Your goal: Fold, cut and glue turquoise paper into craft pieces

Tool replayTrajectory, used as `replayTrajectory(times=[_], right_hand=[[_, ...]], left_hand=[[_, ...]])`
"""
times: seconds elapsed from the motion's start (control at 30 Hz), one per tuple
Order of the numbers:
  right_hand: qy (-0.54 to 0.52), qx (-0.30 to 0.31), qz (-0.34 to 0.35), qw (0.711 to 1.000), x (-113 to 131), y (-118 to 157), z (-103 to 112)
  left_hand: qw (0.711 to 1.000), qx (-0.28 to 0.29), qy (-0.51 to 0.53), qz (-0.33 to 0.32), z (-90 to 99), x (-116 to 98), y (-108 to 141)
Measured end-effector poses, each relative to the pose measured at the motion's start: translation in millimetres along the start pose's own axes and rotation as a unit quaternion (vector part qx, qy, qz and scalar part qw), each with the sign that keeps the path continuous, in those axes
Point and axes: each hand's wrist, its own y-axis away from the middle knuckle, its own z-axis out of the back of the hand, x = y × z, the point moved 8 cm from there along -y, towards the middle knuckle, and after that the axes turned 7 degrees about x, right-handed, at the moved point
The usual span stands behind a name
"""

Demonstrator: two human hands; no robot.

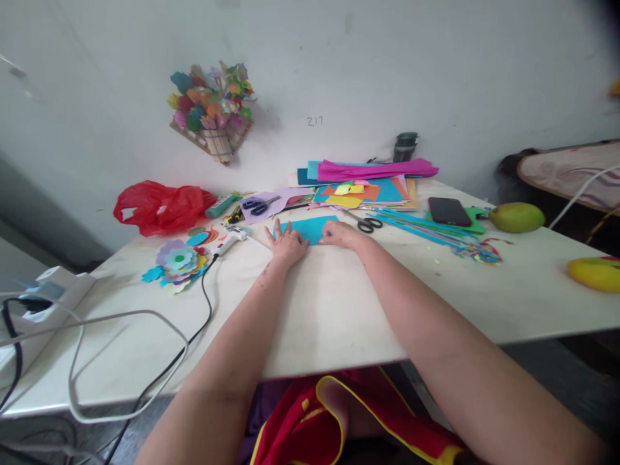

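A sheet of blue paper (310,228) lies on the white table in front of me. My left hand (287,246) rests on its left part, fingers spread and pressing down. At the right edge my right hand (340,234) has its fingers curled together on the paper; the fingertips are partly hidden. Just beyond that hand lie black-handled scissors (368,224). A white glue gun (228,241) lies left of my left hand, its black cord running toward the near edge. Beside it is a pile of cut paper flowers (179,259) in several colours.
Stacked coloured paper (378,170) and a dark cup (405,147) stand at the back. Paper strips (416,227), a phone (449,212) and a green mango (517,217) lie to the right. A red plastic bag (159,208) is back left; a power strip (53,310) with loose cables is near left.
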Motion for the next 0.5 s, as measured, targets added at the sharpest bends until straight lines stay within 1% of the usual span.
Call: replayTrajectory(times=[0.23, 0.37, 0.5], right_hand=[[0.014, -0.012, 0.022, 1.000, -15.3, 3.5, 1.8], [0.020, -0.023, 0.032, 0.999, -18.2, 5.8, 2.6], [0.021, -0.020, 0.017, 0.999, -19.6, 5.3, 2.1]], left_hand=[[1.000, 0.008, 0.007, 0.011, 0.4, 0.7, 0.7], [1.000, 0.005, 0.007, 0.018, 1.2, 0.8, 1.1], [1.000, -0.013, -0.021, 0.009, 4.6, -2.9, 3.0]])
